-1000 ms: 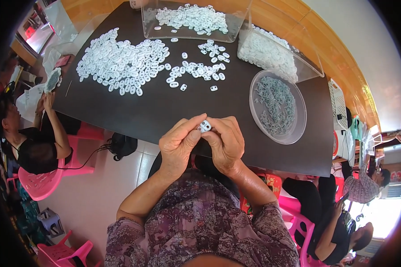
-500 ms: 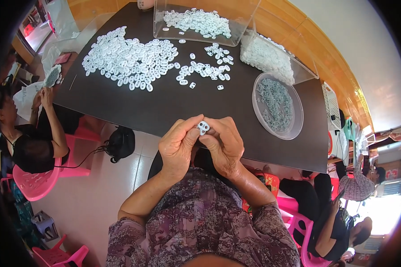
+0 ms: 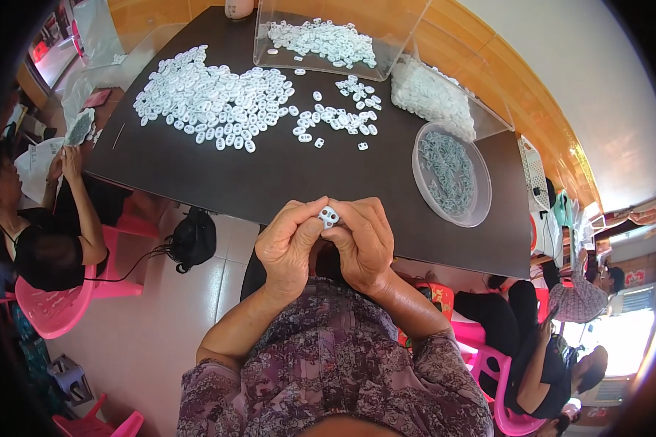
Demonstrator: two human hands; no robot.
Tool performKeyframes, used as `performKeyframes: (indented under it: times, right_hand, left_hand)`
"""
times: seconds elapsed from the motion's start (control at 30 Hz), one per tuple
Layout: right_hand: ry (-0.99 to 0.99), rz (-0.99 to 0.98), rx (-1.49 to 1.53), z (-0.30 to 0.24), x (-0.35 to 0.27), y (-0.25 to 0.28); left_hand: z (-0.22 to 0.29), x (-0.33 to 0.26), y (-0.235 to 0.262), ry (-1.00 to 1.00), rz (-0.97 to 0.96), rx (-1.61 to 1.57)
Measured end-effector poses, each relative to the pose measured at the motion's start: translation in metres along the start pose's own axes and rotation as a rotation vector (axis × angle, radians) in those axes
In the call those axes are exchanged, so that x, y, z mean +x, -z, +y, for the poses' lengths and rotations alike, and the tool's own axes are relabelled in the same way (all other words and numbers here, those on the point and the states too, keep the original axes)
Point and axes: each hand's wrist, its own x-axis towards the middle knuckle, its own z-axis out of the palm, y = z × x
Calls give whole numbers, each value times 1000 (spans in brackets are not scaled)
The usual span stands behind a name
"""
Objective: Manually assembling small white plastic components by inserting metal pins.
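Observation:
A small white plastic piece [image 3: 329, 215] with two holes is pinched between the fingertips of both hands, just in front of the near edge of the dark table [image 3: 270, 182]. My left hand [image 3: 289, 246] grips it from the left and my right hand [image 3: 363, 244] from the right. A large heap of similar white pieces [image 3: 211, 98] lies on the table's far left, with a smaller scatter [image 3: 339, 116] beside it. A round clear dish [image 3: 450, 175] of greyish rings sits at the right.
Two clear plastic bins [image 3: 321, 40] [image 3: 434, 95] holding white pieces stand at the table's far side. A person on a pink chair [image 3: 47, 240] sits at the left, a black bag [image 3: 191, 240] is on the floor, and other seated people [image 3: 539, 342] are at the right.
Both hands stay together on the small white piece with only slight finger shifts. The view has tipped a little, so the table sits lower in the picture.

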Motion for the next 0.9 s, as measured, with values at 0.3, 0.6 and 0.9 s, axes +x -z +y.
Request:
performKeyframes:
  times: [0.3,0.6,0.9]
  right_hand:
    - [61,32,-59,-2,1,-13]
    - [18,45,-44,-1,-1,-16]
    - [-62,38,44,-5,2,-10]
  left_hand:
    - [1,3,4,-57,45,40]
    - [5,4,3,-22,25,83]
    - [12,11,-2,16,62,76]
